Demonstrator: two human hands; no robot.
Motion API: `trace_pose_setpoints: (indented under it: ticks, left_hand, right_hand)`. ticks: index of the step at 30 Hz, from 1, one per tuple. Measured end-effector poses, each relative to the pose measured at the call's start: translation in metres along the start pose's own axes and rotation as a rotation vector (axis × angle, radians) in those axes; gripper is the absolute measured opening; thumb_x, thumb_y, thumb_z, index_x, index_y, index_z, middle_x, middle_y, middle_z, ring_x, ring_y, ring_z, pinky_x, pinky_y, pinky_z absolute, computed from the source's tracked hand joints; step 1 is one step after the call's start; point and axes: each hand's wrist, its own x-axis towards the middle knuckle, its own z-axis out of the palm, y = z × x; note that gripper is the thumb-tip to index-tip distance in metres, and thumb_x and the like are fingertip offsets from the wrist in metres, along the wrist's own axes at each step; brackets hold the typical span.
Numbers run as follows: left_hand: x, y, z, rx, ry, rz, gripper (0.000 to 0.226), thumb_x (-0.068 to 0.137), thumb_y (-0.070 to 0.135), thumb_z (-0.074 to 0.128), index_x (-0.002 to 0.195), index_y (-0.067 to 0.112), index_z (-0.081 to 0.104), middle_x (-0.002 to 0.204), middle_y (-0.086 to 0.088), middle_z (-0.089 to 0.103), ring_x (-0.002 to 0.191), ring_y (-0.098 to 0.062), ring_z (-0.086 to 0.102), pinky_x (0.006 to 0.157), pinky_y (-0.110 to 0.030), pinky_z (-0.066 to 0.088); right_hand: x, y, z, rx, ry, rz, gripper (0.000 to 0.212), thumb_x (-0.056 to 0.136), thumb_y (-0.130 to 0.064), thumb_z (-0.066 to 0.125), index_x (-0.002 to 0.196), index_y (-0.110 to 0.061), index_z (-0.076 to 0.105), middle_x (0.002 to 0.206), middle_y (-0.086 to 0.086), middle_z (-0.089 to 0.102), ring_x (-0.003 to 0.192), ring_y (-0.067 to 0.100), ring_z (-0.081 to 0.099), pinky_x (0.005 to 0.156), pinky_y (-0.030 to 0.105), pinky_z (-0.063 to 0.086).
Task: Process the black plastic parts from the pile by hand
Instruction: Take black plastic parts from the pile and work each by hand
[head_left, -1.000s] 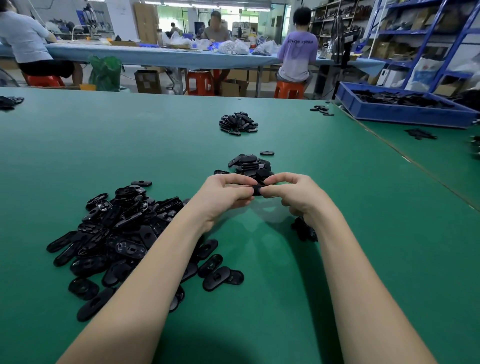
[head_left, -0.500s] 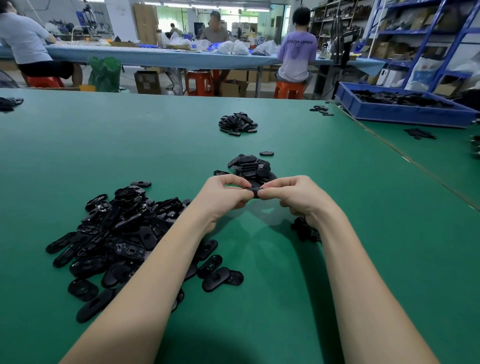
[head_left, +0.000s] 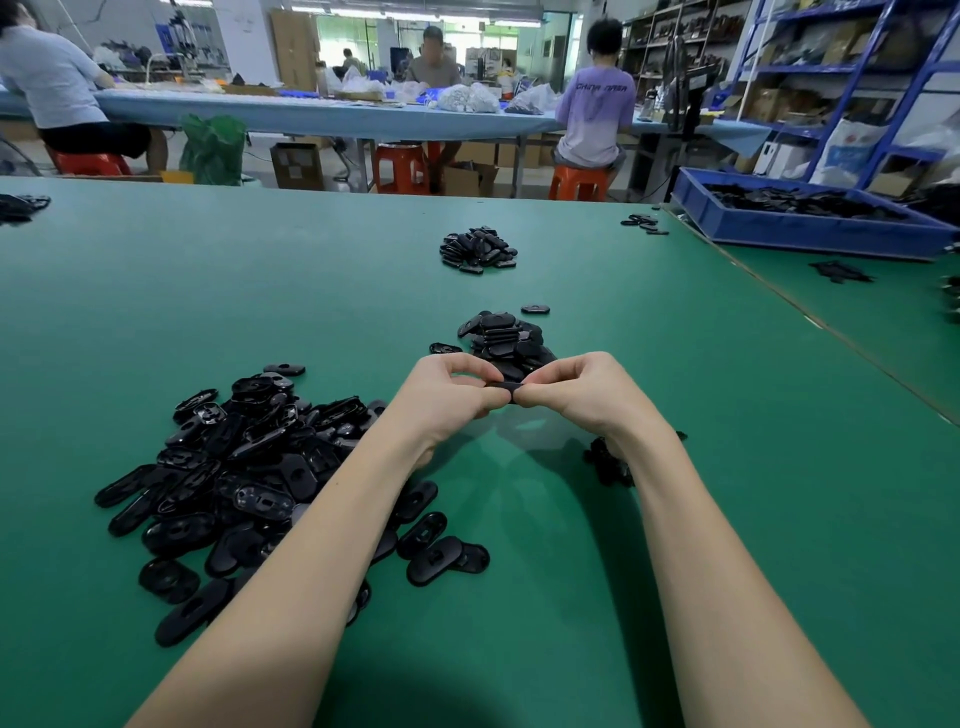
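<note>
We've got one black part (head_left: 505, 385) held edge-on between both hands, just above the green counter (head_left: 675, 467). Left hand (head_left: 447, 397) pinches its left end w/ thumb and curled fingers; right hand (head_left: 576, 389) pinches the right end the same way, fingertips nearly meeting. The part's mostly hidden by the fingers, so we can't tell what exactly gets trimmed or snapped.

Raw pile (head_left: 244, 467) lies to our left, partly under the left forearm. A smaller stack (head_left: 506, 340) sits just beyond the hands, prob. the finished ones. A few dark scraps (head_left: 608, 462) lie by the right wrist, maybe waste bits.

To do this step well, we'd say: keep each grip close to the middle so the force lands on the joint, not the body; flex in short moves, not one big bend, or the piece may crack. Check the edge by feel, then drop it on the far stack and keep scrap apart from good pcs.
</note>
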Motion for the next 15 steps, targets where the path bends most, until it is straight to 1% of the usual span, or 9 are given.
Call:
trace_pose_setpoints:
  ticks: [2,4,9,10,12,13,15]
  left_hand:
    - [0.0002,-0.0014,0.0006,0.012,-0.002,0.001,0.013,0.082,0.003,0.078,0.086,0.013,0.07,0.076,-0.007,0.068,0.068,-0.018,0.055,0.075,-0.028,0.05]
    - [0.0007,-0.0022,0.0006,0.018,-0.005,0.001,0.013,0.082,0.004,0.079,0.087,0.013,0.07,0.077,-0.007,0.069,0.068,-0.018,0.057,0.076,-0.029,0.051]
    - [0.0034,-0.003,-0.0039,-0.002,-0.015,-0.005,0.015,0.08,0.004,0.081,0.085,0.015,0.072,0.068,0.001,0.069,0.061,-0.012,0.057,0.066,-0.021,0.048]
    - [0.0037,-0.0035,-0.0036,-0.001,-0.013,-0.005,0.015,0.08,0.004,0.081,0.084,0.015,0.072,0.068,0.001,0.068,0.061,-0.013,0.057,0.066,-0.022,0.049]
    - [0.0037,-0.0049,-0.002,0.0,-0.006,-0.012,0.016,0.079,0.002,0.08,0.084,0.014,0.071,0.07,0.0,0.068,0.065,-0.015,0.059,0.074,-0.028,0.053]
    - [0.0035,-0.0057,-0.0017,0.002,-0.002,-0.016,0.017,0.079,0.001,0.081,0.083,0.014,0.071,0.071,-0.001,0.068,0.065,-0.016,0.06,0.077,-0.03,0.053]
    - [0.0037,-0.0071,-0.0018,0.009,0.006,-0.021,0.017,0.078,0.001,0.081,0.082,0.015,0.071,0.073,-0.002,0.069,0.065,-0.014,0.061,0.078,-0.03,0.053]
  right_hand:
    - [-0.0005,-0.0001,0.0014,-0.006,0.003,-0.005,0.009,0.073,-0.027,0.085,0.071,-0.023,0.077,0.067,-0.012,0.068,0.068,0.004,0.058,0.061,0.02,0.043]
    - [-0.0009,0.0003,0.0018,-0.017,-0.003,-0.011,0.01,0.074,-0.028,0.085,0.071,-0.023,0.077,0.065,-0.013,0.067,0.068,0.006,0.058,0.061,0.021,0.043]
    - [-0.0006,0.0,-0.0003,0.0,-0.027,-0.024,0.01,0.075,-0.029,0.086,0.072,-0.023,0.077,0.06,-0.018,0.065,0.061,0.0,0.056,0.059,0.018,0.04]
    - [-0.0005,-0.0001,0.0001,-0.004,-0.024,-0.026,0.011,0.074,-0.029,0.086,0.073,-0.023,0.077,0.061,-0.017,0.066,0.062,0.002,0.056,0.06,0.019,0.041]
    - [-0.0005,-0.0001,0.0021,-0.022,-0.017,-0.024,0.012,0.074,-0.028,0.086,0.072,-0.022,0.076,0.063,-0.013,0.066,0.064,0.007,0.056,0.061,0.022,0.043]
    - [-0.0007,0.0002,0.0036,-0.028,-0.013,-0.019,0.013,0.074,-0.028,0.086,0.071,-0.022,0.075,0.063,-0.011,0.065,0.062,0.009,0.055,0.06,0.023,0.043]
    - [-0.0009,0.0013,0.0057,-0.034,-0.003,-0.015,0.014,0.073,-0.028,0.086,0.071,-0.022,0.073,0.059,-0.013,0.063,0.056,0.008,0.052,0.056,0.022,0.041]
